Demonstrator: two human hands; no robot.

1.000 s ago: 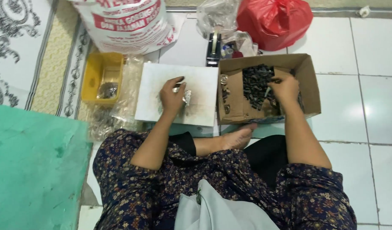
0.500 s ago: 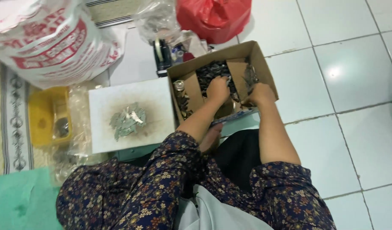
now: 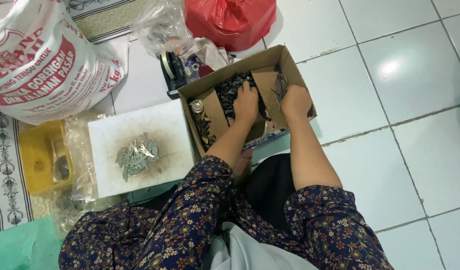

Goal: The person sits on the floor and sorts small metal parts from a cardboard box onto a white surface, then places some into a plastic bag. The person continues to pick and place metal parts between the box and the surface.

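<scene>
I see a brown cardboard box (image 3: 290, 70) of dark pieces (image 3: 230, 87), a red bag (image 3: 230, 20), a yellow tray (image 3: 32, 160), a white board (image 3: 160, 125) and navy floral trousers (image 3: 190, 225).

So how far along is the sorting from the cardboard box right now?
A small pile of metal pieces already lies on the white board. Both hands, left hand and right hand, are down in the cardboard box. Plenty of dark pieces remain inside.
</scene>
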